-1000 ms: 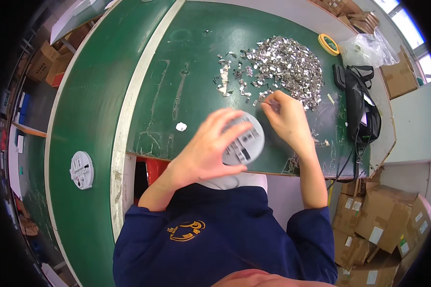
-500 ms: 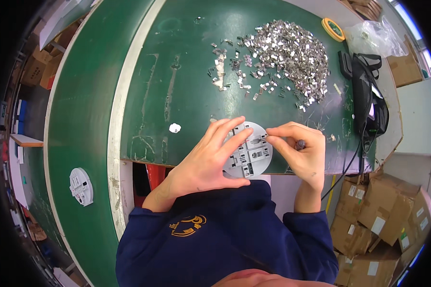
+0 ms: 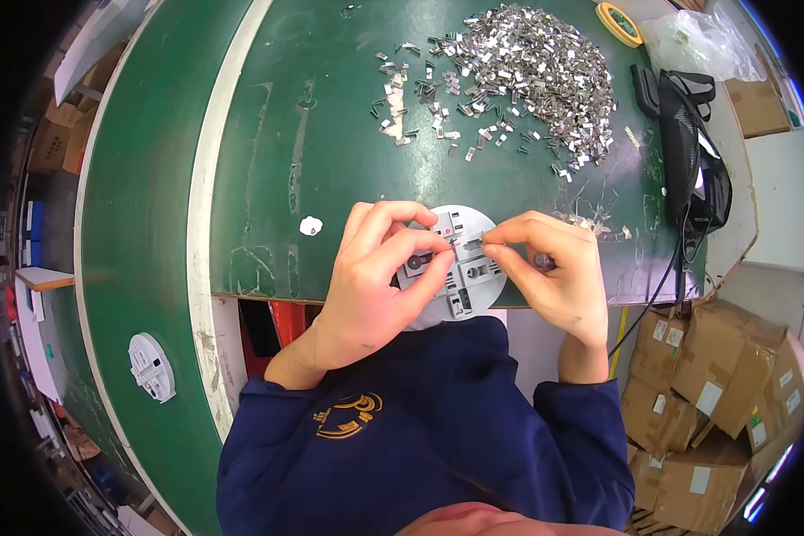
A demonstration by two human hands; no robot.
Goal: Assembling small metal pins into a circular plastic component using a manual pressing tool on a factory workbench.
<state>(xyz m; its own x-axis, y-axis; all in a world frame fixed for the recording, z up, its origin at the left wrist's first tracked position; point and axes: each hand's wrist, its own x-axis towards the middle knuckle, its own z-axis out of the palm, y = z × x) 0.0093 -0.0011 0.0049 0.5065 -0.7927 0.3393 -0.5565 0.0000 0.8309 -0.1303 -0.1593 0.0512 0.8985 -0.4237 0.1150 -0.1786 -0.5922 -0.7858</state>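
Note:
A round light-grey plastic disc (image 3: 484, 290) with slots and raised blocks rests at the table's near edge, against my dark blue top. My left hand (image 3: 373, 268) is over its left side, thumb and index finger pinched together above the disc's middle. What sits between those fingertips is too small to make out. My right hand (image 3: 554, 272) is at the disc's right, its thumb and fingertips pinched close to a slot. A dark, round-ended tool handle (image 3: 543, 262) shows inside that hand; its other end is hidden.
A big heap of small metal clips (image 3: 545, 80) covers the table's far right, with loose ones scattered left. A black bag (image 3: 695, 170) with a cable lies at the right edge, near a yellow tape roll (image 3: 618, 24). Another grey disc (image 3: 152, 367) lies on the green belt (image 3: 143, 223) at left.
My left hand has gone from holding the disc's rim to a pinch over its middle. My right hand has shifted slightly left and up. The view has moved a little.

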